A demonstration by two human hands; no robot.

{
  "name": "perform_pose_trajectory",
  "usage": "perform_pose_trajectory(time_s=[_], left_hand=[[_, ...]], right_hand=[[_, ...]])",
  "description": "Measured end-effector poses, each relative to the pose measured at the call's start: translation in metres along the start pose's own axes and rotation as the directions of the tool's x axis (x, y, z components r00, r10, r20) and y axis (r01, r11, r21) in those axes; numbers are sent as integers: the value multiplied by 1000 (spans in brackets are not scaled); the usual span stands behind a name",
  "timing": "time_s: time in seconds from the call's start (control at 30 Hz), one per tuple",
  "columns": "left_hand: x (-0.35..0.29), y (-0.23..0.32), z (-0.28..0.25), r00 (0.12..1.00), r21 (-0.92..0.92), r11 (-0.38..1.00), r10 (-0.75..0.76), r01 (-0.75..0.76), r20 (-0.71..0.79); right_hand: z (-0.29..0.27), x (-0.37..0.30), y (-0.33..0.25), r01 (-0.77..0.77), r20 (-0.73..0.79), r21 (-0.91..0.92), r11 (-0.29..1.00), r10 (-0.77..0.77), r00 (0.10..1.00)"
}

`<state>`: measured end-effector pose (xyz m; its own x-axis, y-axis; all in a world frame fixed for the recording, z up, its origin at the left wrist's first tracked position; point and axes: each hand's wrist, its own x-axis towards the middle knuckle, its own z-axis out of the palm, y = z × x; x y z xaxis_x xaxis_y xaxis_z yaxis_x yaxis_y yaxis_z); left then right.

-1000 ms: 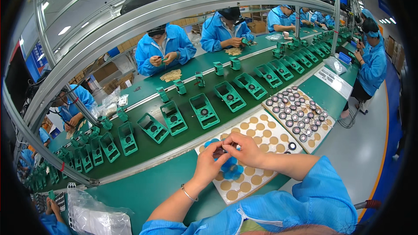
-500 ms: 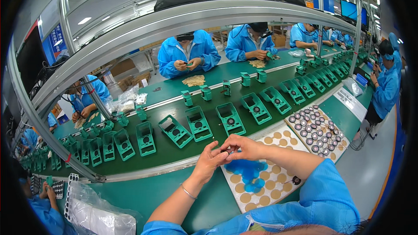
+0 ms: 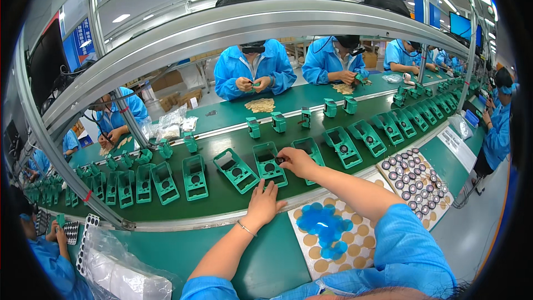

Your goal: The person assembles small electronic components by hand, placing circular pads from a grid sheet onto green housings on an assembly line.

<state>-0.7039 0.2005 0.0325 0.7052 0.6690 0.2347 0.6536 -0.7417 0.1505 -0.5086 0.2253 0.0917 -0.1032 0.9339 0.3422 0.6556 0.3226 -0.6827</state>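
Note:
My right hand (image 3: 298,163) reaches over the belt, its fingertips closed on a small dark round part (image 3: 280,160). That part is at the right side of a green plastic housing (image 3: 271,174), which has a black disc in its middle. Below this housing, my left hand (image 3: 265,206) is open with fingers spread, its fingertips close to the housing's near end. Beside it on the left lies a tilted green housing (image 3: 236,170); on the right, another housing (image 3: 308,150) is partly covered by my right hand.
The green belt (image 3: 191,208) carries rows of housings and smaller green parts. A sheet of tan discs (image 3: 316,253) bears blue film circles (image 3: 323,223). Round speaker-like parts (image 3: 413,178) cover a board at right. Plastic-wrapped white material (image 3: 130,278) lies left. A metal frame crosses overhead; co-workers sit opposite.
My hands, together over the bench before, have parted. The right went forward over the housing with the small dark part; the left opened near its lower end. The view shifted slightly.

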Motion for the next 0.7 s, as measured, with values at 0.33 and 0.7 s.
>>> perform_pose_trajectory(time_s=[0.33, 0.7], left_hand=[[-18, 10, -5, 998, 100, 993, 56, -59, 35], [-16, 4, -8, 993, 51, 995, 82, -86, 80]], right_hand=[[24, 16, 31, 563, 282, -361, 744, -488, 826], [21, 20, 37, 588, 359, -389, 709, -471, 806]])
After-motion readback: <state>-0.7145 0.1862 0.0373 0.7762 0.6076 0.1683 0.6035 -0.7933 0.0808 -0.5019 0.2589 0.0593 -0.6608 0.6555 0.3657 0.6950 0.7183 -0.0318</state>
